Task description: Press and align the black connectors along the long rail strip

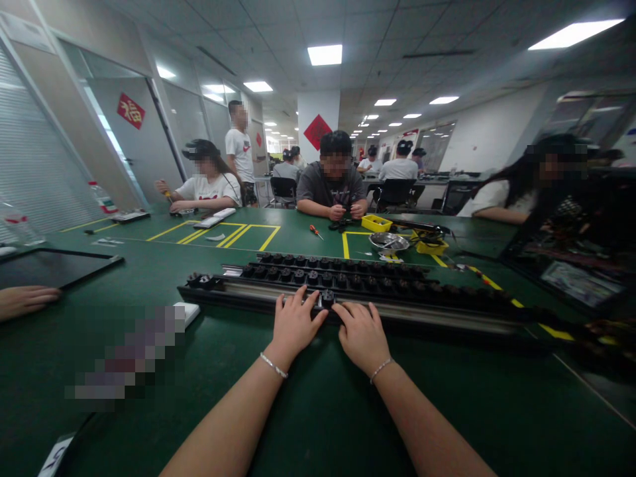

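A long black rail [447,311] with a pale metal channel lies across the green table in front of me. In its channel sits a small round black socket module [327,299], between my two hands. My left hand [295,323] rests on the rail just left of the module, fingers spread, with index finger and thumb close to it. On the other side, my right hand [364,334] has its fingers stretched over the rail, the index fingertip at the module's right edge. More black modules [205,281] sit at the rail's left end.
Behind the rail lie rows of similar black modules [285,275]. Beyond are a metal bowl [389,242], a yellow bin [376,223] and a screwdriver [315,231]. Another person's hand [30,301] lies at the left by a black-framed panel [59,265]. Several people sit around.
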{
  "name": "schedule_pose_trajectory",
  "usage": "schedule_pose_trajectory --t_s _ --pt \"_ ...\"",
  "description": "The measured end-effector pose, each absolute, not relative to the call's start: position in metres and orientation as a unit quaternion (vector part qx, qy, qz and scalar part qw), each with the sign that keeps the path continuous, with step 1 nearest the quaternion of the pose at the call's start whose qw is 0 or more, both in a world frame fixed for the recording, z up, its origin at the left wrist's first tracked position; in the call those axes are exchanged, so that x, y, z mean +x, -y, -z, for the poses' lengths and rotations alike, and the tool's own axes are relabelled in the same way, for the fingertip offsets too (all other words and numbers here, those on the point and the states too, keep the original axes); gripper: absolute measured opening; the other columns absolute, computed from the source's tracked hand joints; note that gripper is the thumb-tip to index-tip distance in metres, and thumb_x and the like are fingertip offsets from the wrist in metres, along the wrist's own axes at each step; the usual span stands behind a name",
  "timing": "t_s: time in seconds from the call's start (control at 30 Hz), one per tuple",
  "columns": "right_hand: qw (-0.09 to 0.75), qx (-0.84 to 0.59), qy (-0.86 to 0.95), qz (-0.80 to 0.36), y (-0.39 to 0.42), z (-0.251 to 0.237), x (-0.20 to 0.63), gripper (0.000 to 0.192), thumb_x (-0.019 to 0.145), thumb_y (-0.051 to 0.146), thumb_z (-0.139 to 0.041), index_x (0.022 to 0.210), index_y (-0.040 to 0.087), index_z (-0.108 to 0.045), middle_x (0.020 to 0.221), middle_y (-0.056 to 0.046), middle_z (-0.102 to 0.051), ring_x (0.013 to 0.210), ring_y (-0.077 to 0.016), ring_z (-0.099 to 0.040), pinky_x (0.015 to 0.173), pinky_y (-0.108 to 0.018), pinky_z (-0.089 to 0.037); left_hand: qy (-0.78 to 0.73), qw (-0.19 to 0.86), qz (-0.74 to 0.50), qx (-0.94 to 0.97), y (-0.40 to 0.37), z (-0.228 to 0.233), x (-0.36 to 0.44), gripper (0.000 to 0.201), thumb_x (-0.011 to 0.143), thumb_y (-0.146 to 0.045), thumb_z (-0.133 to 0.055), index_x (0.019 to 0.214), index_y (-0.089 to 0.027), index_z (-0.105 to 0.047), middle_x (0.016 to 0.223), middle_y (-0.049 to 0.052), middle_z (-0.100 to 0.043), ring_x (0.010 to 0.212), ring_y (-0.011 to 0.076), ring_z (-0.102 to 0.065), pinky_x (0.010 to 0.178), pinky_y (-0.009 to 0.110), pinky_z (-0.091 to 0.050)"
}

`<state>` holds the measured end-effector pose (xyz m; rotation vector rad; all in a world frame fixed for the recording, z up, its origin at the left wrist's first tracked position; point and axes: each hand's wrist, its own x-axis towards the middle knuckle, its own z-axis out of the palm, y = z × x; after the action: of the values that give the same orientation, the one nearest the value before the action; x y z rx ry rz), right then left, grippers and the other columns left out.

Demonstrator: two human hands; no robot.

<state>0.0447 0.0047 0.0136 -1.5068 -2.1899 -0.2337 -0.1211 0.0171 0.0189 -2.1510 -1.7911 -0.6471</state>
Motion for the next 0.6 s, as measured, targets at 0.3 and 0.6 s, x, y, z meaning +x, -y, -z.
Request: schedule_pose_trajectory --t_s 0.3,0.6 --pt "0.232 -0.558 0.792 0.086 -0.005 -0.012 0.049 0.043 0.079 0.017 -0.045 0.119 0.031 -0.055 0.120 -0.004 -0.060 0.113 -0.0195 -0.048 0.107 -0.046 -0.017 0.619 0.134 0.222 -0.741 -0.017 -0.018 -0.122 0.050 0.087 -0.055 -0.033 0.127 -0.031 -0.050 0.138 0.005 -0.047 0.114 0.0254 -0.051 0.101 0.047 -0.029" --pt "0.232 -0.563 0.789 0.083 -0.004 -0.015 0.056 0.036 0.081 0.023 -0.049 0.115 0.030 -0.058 0.118 -0.005 -0.060 0.112 -0.0207 -0.049 0.107 -0.049 -0.017 0.618 0.130 0.217 -0.744 -0.017 -0.019 -0.122 0.050 0.086 -0.056 -0.036 0.128 -0.031 -0.049 0.139 0.005 -0.046 0.116 0.0255 -0.050 0.103 0.047 -0.028"
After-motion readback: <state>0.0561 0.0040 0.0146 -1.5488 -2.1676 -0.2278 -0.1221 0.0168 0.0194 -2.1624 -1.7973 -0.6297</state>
